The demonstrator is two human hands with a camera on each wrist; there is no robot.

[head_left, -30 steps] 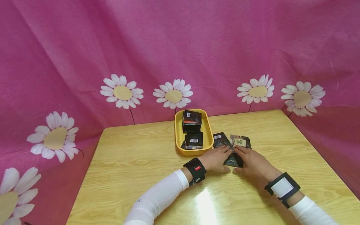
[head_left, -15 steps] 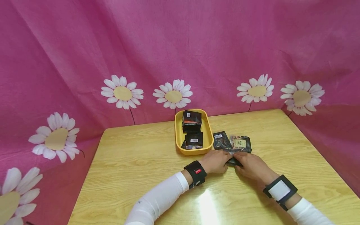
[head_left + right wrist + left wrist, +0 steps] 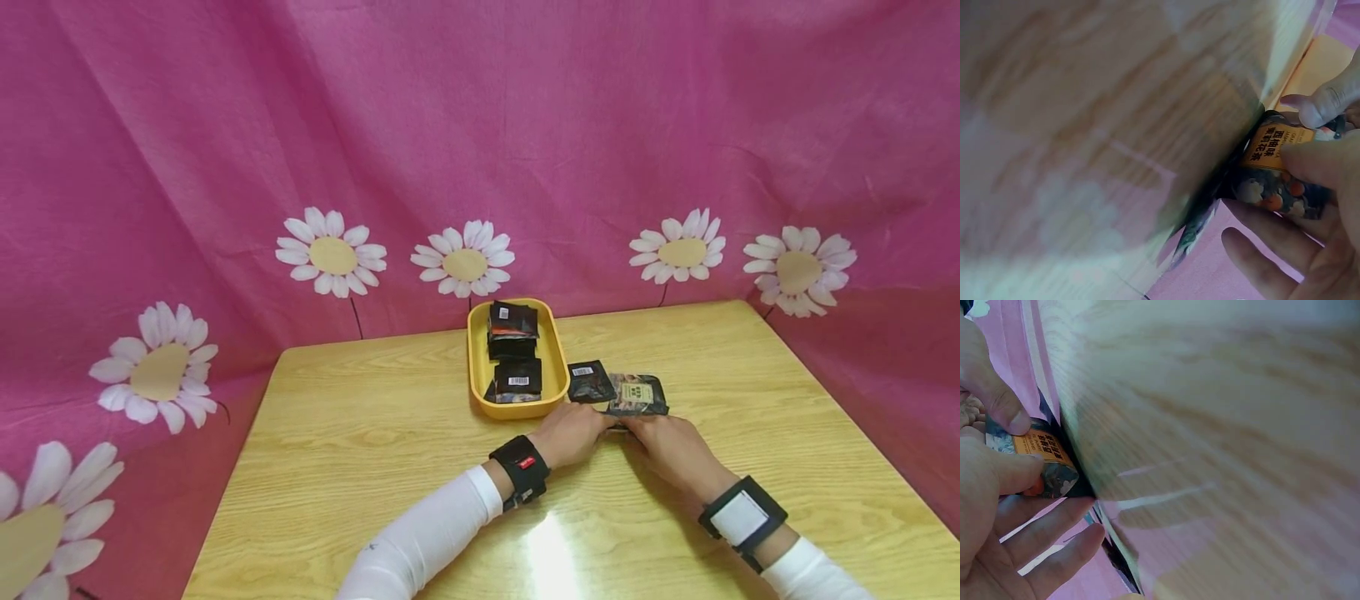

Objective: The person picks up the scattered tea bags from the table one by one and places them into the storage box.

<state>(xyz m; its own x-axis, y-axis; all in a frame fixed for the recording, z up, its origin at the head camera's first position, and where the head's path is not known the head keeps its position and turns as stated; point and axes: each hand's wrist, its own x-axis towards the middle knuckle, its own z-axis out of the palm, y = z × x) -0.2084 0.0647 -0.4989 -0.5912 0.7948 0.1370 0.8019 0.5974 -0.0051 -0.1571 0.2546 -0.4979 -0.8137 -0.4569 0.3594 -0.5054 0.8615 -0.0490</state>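
Observation:
Dark tea sachet (image 3: pixel 1260 190) with an orange label stands on its edge at the tabletop in the right wrist view. My left hand (image 3: pixel 570 435) pinches one side of it, thumb (image 3: pixel 1022 472) on the printed face and the other fingers behind. From the opposite side my right hand (image 3: pixel 678 454) pinches it too, its thumb (image 3: pixel 1310 156) beside the label. In the head view both hands hide most of this sachet. Just beyond them lie a black barcoded sachet (image 3: pixel 590 383) and a patterned sachet (image 3: pixel 636 396) with a pale label, side by side.
A yellow tray (image 3: pixel 555 354) stands left of the loose sachets, near the table's back edge. Inside are a taller rear stack of sachets (image 3: pixel 513 321) and a lower front one (image 3: pixel 517 379). A pink flowered curtain (image 3: pixel 570 167) hangs behind the wooden table (image 3: pixel 375 433).
Both hands have gone from extended fingers over the sachets to pinching one between them. That sachet was lying flat and is now tipped up. The other two sachets are now uncovered.

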